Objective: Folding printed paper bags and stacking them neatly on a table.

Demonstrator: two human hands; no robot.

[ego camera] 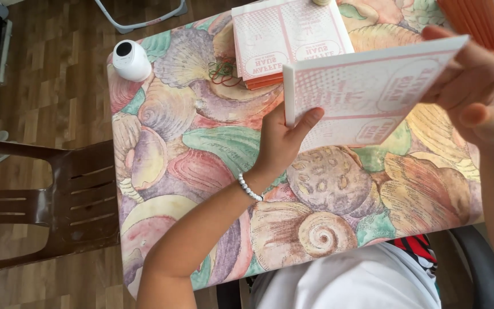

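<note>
A flat pink-and-white printed cardboard piece (367,91) is held up above the table between both hands. My left hand (284,140), with a white bead bracelet on its wrist, grips the piece's left edge, thumb on the front. Over at the right end, my right hand (478,91) pinches the card with the fingers curled on it. A stack of the same flat printed pieces (287,37) lies on the table behind, with red and green rubber bands (222,71) beside it.
The table (201,154) wears a cloth printed with seashells. A small white round device (131,60) stands at its far left corner. An orange-edged stack (481,23) sits at the far right. A brown plastic chair (58,200) is at the left on wooden flooring.
</note>
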